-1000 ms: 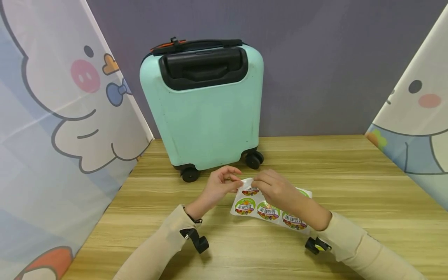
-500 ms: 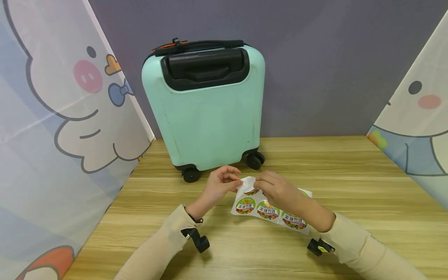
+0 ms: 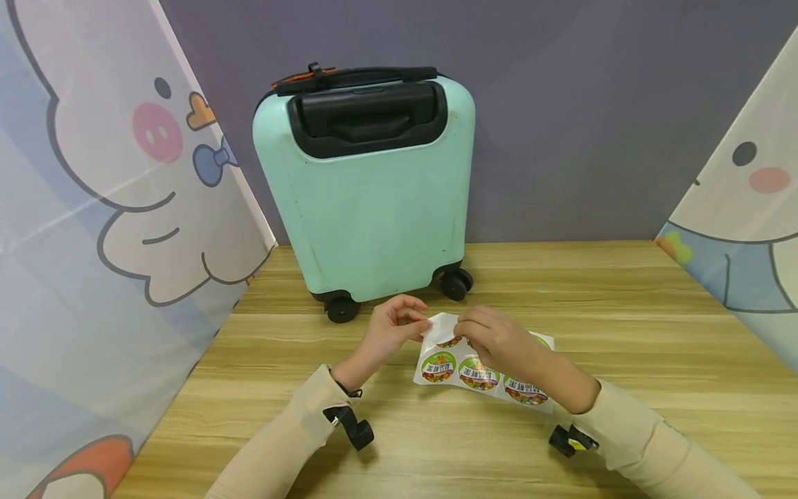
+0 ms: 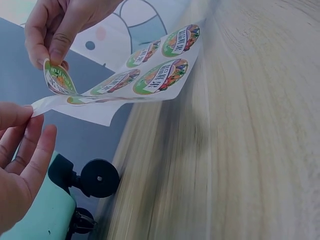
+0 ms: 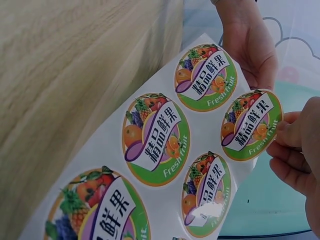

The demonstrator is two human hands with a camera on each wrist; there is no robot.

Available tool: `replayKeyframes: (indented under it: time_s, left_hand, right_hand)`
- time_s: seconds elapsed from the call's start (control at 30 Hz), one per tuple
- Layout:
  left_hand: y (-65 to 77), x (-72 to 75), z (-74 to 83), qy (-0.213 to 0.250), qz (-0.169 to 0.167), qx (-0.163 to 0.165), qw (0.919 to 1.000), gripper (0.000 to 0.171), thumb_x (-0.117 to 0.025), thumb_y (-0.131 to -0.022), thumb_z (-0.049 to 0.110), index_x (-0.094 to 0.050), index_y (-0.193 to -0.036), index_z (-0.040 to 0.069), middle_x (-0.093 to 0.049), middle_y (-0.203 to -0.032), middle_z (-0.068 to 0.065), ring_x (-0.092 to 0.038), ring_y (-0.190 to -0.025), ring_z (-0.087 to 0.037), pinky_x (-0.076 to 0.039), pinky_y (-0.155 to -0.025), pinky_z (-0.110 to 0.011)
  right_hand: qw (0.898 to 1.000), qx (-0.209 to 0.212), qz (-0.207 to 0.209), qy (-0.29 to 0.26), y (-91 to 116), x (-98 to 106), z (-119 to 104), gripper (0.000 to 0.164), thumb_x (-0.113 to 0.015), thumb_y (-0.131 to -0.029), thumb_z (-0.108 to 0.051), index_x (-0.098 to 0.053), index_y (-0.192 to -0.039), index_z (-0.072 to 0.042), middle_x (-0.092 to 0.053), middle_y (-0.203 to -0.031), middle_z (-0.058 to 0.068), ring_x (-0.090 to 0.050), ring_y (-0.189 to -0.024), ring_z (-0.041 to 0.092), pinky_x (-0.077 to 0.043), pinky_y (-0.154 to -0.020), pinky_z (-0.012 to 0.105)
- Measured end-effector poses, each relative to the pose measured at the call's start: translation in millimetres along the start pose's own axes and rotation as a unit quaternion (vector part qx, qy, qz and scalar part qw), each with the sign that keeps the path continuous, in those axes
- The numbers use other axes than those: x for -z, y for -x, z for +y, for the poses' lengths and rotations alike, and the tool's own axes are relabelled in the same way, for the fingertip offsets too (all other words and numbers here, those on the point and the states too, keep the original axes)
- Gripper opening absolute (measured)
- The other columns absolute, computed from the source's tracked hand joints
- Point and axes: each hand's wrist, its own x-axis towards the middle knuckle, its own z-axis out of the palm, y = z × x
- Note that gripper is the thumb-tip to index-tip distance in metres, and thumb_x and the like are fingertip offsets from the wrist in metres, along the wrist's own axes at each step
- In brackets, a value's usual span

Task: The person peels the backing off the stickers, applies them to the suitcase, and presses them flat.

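Note:
My left hand pinches the far left corner of a white sticker sheet between thumb and finger. Round fruit stickers with green rims cover the sheet, which is lifted off the table at the held corner. At its far edge my right hand pinches one round sticker by its green edge. In the left wrist view that sticker curls up from the backing, its lower edge still against the sheet. The right hand hides part of the sheet's far side in the head view.
A mint-green suitcase with black wheels stands upright behind the hands, close to the grey back wall. Cartoon-printed panels flank the wood-grain table on both sides.
The right hand has shifted slightly to the right, and the pinched sticker is peeled back further from the sheet. The left hand keeps its hold on the corner.

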Motion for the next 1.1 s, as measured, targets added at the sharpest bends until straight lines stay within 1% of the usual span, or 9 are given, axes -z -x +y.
replayKeyframes:
  time_s: [0.17, 0.33, 0.4, 0.5, 0.6, 0.67, 0.83, 0.9, 1.1]
  left_hand:
    - [0.6, 0.6, -0.5, -0.001, 0.005, 0.0, 1.0, 0.023, -0.068, -0.088, -0.01, -0.06, -0.11, -0.012, -0.072, -0.087, -0.012, -0.064, -0.071, -0.01, -0.058, -0.066, -0.03]
    - [-0.1, 1.1, -3.0, -0.001, 0.009, 0.002, 1.0, 0.023, -0.068, -0.088, -0.01, -0.06, -0.109, -0.011, -0.072, -0.086, -0.012, -0.064, -0.07, -0.01, -0.059, -0.065, -0.03]
    - [-0.7, 1.4, -4.1, -0.002, 0.009, 0.0, 1.0, 0.023, -0.068, -0.088, -0.01, -0.06, -0.109, -0.011, -0.072, -0.086, -0.013, -0.065, -0.07, -0.01, -0.059, -0.065, -0.03]
    - [-1.0, 2.0, -5.4, -0.006, 0.011, -0.004, 0.9999, 0.023, -0.068, -0.087, -0.01, -0.06, -0.109, -0.012, -0.072, -0.087, -0.014, -0.065, -0.07, -0.01, -0.059, -0.065, -0.031]
    - [-1.2, 2.6, -6.5, -0.007, 0.013, -0.006, 0.9999, 0.022, -0.068, -0.087, -0.011, -0.06, -0.108, -0.012, -0.072, -0.087, -0.016, -0.065, -0.069, -0.009, -0.059, -0.065, -0.031]
    - [-1.4, 2.8, -7.0, -0.007, 0.013, -0.007, 0.9999, 0.022, -0.068, -0.087, -0.011, -0.06, -0.108, -0.012, -0.072, -0.087, -0.017, -0.065, -0.069, -0.009, -0.059, -0.065, -0.031]
    - [-1.5, 3.7, -8.1, -0.009, 0.014, -0.006, 0.9998, 0.022, -0.068, -0.087, -0.011, -0.06, -0.108, -0.013, -0.072, -0.087, -0.019, -0.065, -0.068, -0.009, -0.059, -0.064, -0.03]
    - [-1.7, 4.4, -8.7, -0.008, 0.014, -0.004, 0.9999, 0.024, -0.068, -0.087, -0.011, -0.059, -0.109, -0.015, -0.072, -0.088, -0.019, -0.065, -0.069, -0.009, -0.059, -0.065, -0.03]
    - [-2.7, 7.6, -10.1, 0.006, 0.016, 0.005, 0.9998, 0.03, -0.067, -0.087, -0.013, -0.055, -0.113, -0.02, -0.072, -0.089, -0.017, -0.066, -0.07, -0.01, -0.06, -0.067, -0.032]
  right_hand:
    - [1.0, -0.004, 0.005, -0.005, 1.1, -1.0, 1.4, 0.033, -0.034, -0.099, 0.0, -0.065, -0.09, -0.001, -0.064, -0.089, 0.005, -0.062, -0.078, 0.019, -0.054, -0.069, 0.027]
    - [1.0, -0.011, 0.004, -0.01, 1.8, -1.5, 1.2, 0.035, -0.033, -0.1, -0.001, -0.065, -0.087, -0.002, -0.064, -0.087, 0.004, -0.062, -0.076, 0.017, -0.053, -0.067, 0.025]
    - [1.0, -0.012, 0.004, -0.014, 1.7, -1.0, 1.3, 0.03, -0.037, -0.098, 0.003, -0.065, -0.088, -0.001, -0.064, -0.087, 0.004, -0.062, -0.076, 0.017, -0.053, -0.066, 0.023]
    - [1.0, -0.019, 0.006, -0.022, 1.4, 0.0, 1.4, 0.022, -0.05, -0.086, 0.015, -0.065, -0.088, -0.001, -0.064, -0.087, 0.005, -0.061, -0.074, 0.016, -0.052, -0.064, 0.021]
    - [0.999, -0.028, 0.009, -0.026, 1.1, 0.6, 1.2, 0.029, -0.057, -0.071, 0.022, -0.064, -0.087, -0.001, -0.063, -0.086, 0.004, -0.059, -0.071, 0.014, -0.049, -0.061, 0.018]
    - [0.999, -0.035, 0.012, -0.028, 1.0, 1.0, 1.0, 0.032, -0.058, -0.066, 0.024, -0.064, -0.086, -0.001, -0.063, -0.085, 0.004, -0.058, -0.069, 0.013, -0.048, -0.059, 0.017]
    - [0.997, -0.064, 0.011, -0.034, 2.1, 2.5, -0.5, 0.033, -0.065, -0.066, 0.025, -0.064, -0.085, -0.002, -0.064, -0.084, 0.005, -0.057, -0.066, 0.012, -0.047, -0.057, 0.017]
    - [0.996, -0.078, 0.011, -0.034, 2.9, 3.5, -1.0, 0.033, -0.068, -0.066, 0.025, -0.065, -0.085, -0.002, -0.065, -0.083, 0.005, -0.058, -0.065, 0.012, -0.048, -0.056, 0.017]
    - [0.992, -0.114, 0.029, -0.043, 6.7, 6.2, 0.1, 0.034, -0.068, -0.067, 0.026, -0.065, -0.084, -0.003, -0.067, -0.081, 0.005, -0.053, -0.061, 0.008, -0.044, -0.052, 0.016]
